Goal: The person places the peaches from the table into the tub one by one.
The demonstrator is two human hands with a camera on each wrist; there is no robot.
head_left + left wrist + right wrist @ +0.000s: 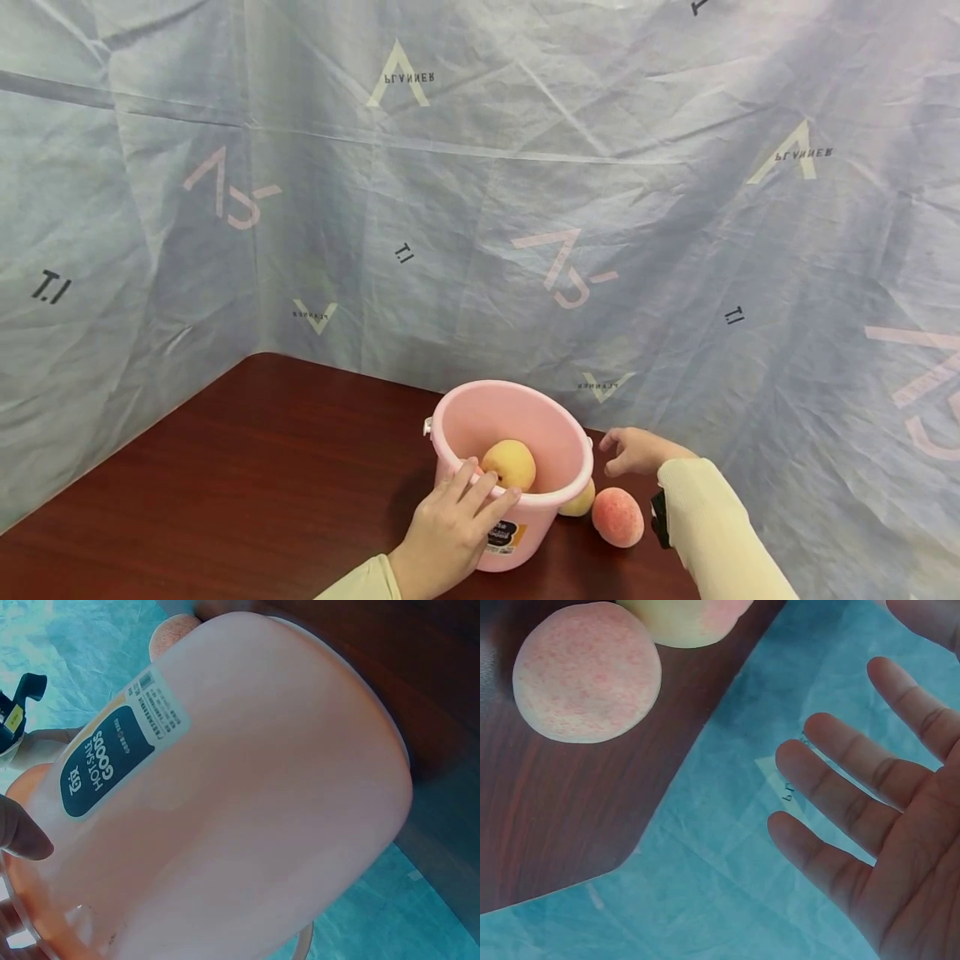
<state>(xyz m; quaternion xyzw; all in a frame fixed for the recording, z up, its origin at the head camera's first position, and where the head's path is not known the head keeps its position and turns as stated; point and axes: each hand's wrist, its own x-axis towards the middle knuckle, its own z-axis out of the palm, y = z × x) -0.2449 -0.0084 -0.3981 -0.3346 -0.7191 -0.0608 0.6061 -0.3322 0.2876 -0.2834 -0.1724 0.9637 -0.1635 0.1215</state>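
A pink bucket (517, 396) stands on the dark table, its label facing my side. My left hand (453, 521) grips the near rim, the thumb (26, 832) outside the wall and the fingers over the edge. Inside the bucket lies a yellow peach (510, 463), partly covered by those fingers. To the right of the bucket, my right hand (637, 452) hovers with spread fingers and holds nothing. Below it on the table is a pinkish-red peach (618, 517). Another, yellowish peach (694, 619) lies beside that one, half hidden behind the bucket in the head view.
The dark red wooden table (225, 467) extends to the left. A grey-blue printed cloth (450, 208) hangs behind and on the left side, close to the table's back edge. White handle mounts (428, 427) stick out at the bucket's rim.
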